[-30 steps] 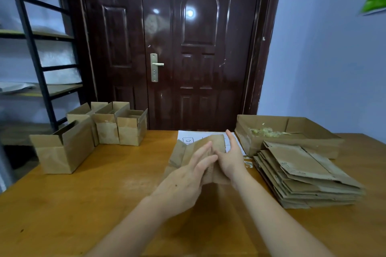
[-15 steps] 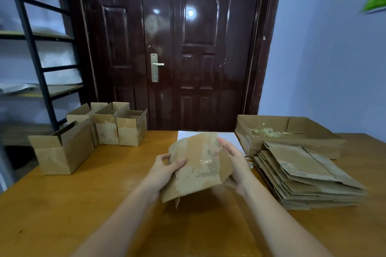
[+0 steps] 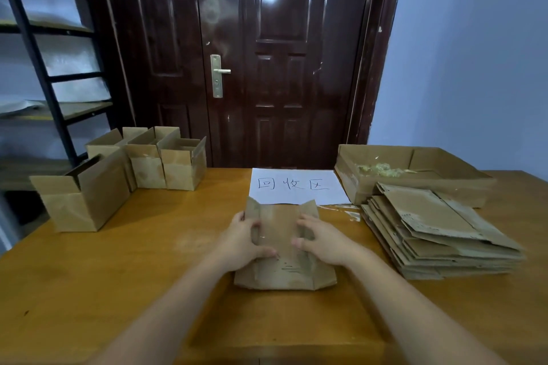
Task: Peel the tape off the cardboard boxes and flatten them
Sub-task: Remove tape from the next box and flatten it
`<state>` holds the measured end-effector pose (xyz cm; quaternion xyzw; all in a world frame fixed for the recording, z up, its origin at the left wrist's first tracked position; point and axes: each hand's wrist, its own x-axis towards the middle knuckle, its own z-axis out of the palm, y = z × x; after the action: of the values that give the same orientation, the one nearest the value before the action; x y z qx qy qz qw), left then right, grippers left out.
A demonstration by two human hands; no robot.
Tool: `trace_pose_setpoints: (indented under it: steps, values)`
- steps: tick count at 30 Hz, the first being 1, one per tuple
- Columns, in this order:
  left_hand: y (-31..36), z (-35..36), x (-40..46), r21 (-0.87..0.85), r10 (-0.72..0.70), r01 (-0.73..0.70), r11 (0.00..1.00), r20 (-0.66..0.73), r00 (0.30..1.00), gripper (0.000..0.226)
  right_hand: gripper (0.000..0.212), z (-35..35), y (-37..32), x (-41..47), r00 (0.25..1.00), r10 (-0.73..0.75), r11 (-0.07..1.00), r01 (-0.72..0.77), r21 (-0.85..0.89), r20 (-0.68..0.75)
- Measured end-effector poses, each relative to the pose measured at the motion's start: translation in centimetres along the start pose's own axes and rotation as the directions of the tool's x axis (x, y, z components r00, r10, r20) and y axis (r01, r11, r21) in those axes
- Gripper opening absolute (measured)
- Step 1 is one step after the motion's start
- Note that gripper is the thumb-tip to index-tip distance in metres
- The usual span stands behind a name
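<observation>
A flattened brown cardboard box lies on the wooden table in front of me, its flaps folded in. My left hand grips its left edge, fingers bent over the side flap and thumb on top. At the right edge, my right hand holds it the same way with bent fingers. To the right sits a stack of flattened boxes. Several boxes still stand upright at the left: a large one and smaller ones behind it.
An open cardboard tray at the back right holds peeled tape scraps. A white paper sign lies just beyond the box. Tape bits lie beside the stack. A metal shelf rack stands left, a dark door behind.
The box was pressed on the table, then lifted and turned in both hands, and now lies flat on the table again under both hands, nearer to me, uncovering the paper sign.
</observation>
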<state>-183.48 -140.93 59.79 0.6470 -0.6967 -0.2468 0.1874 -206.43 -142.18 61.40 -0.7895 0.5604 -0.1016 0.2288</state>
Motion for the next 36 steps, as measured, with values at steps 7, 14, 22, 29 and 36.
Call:
trace_pose_setpoints:
  steps: [7, 14, 22, 29, 36]
  values:
    - [1.7, -0.2, 0.0, 0.345, 0.030, -0.084, 0.935, 0.157, 0.987, 0.073, 0.076, 1.0, -1.1, 0.3, 0.998, 0.035, 0.869, -0.008, -0.494, 0.046]
    - [1.8, -0.5, -0.5, 0.379, 0.047, -0.108, 0.919, 0.166, 0.985, 0.074, 0.075, 1.8, -1.0, -0.5, 0.999, 0.041, 0.863, -0.041, -0.503, -0.009]
    - [6.3, -2.9, -1.1, 0.229, 0.188, -0.170, 0.958, -0.059, 0.980, 0.091, 0.072, -3.3, -0.4, -1.7, 0.950, 0.023, 0.949, -0.118, -0.291, -0.310]
    - [16.3, -4.1, 3.2, 0.153, 0.432, -0.412, 0.899, -0.145, 0.890, 0.082, 0.040, -13.5, 3.1, -7.7, 0.816, 0.091, 0.996, -0.083, 0.040, -0.571]
    - [28.4, 1.5, 7.6, -0.041, 0.574, -0.580, 0.814, -0.099, 0.813, 0.057, 0.015, -15.8, 10.2, -12.5, 0.380, 0.503, 0.862, -0.160, 0.481, -0.776]
